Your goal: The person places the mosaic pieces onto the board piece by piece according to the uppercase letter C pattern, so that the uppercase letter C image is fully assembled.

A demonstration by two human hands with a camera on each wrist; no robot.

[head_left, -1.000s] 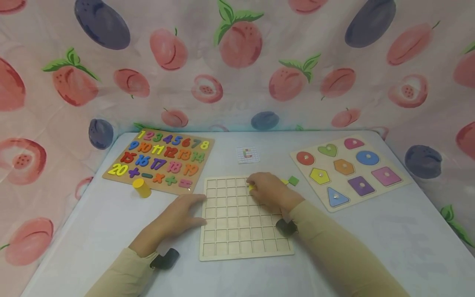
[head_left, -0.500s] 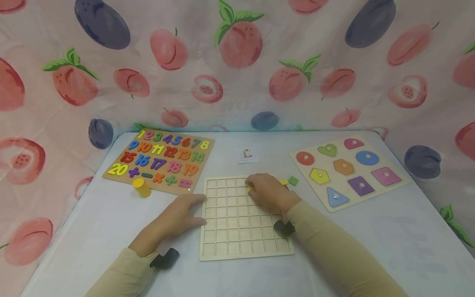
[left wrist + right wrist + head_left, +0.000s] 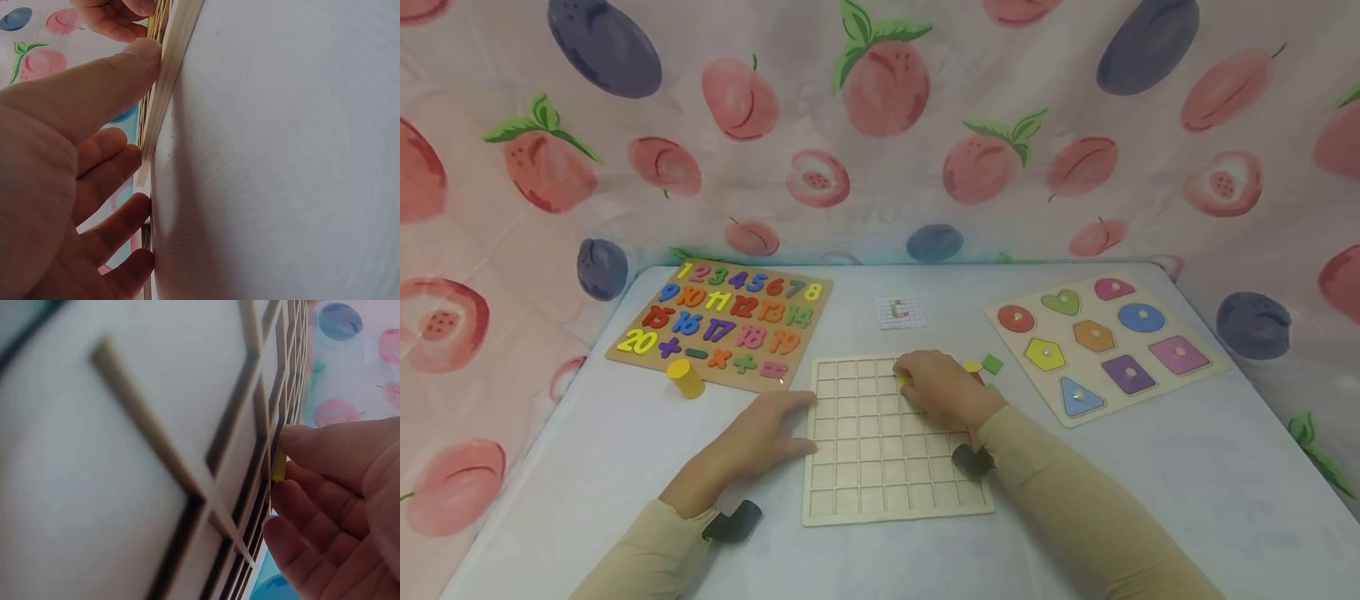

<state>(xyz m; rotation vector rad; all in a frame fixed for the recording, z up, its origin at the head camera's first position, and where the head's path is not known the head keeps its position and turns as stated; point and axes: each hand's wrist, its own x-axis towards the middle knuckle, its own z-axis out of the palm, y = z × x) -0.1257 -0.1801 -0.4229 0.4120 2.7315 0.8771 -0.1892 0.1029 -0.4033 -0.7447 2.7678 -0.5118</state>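
Right hand [image 3: 943, 387] pinches small yellow tile [image 3: 280, 464] between thumb and fingers, over far part of wooden grid board [image 3: 868, 450]. Left hand [image 3: 767, 429] holds nothing, fingers loosely extended, thumb and fingertips at board's left edge. Green tile [image 3: 992, 364] beyond right hand. Small card [image 3: 901, 312] behind grid board. Number board [image 3: 692, 342] and yellow cylinder [image 3: 686, 379] left; shape puzzle [image 3: 1086, 371] right.

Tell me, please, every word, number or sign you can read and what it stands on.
Number board, top row: "1 2 3 4 5 6 7 8"
Its second row: "9 10 11 12 13 14"
Its third row: "15 16 17 18 19"
Its bottom row: "20 + - ×", an unclear green sign, "="
Small card: any text is too small to read.
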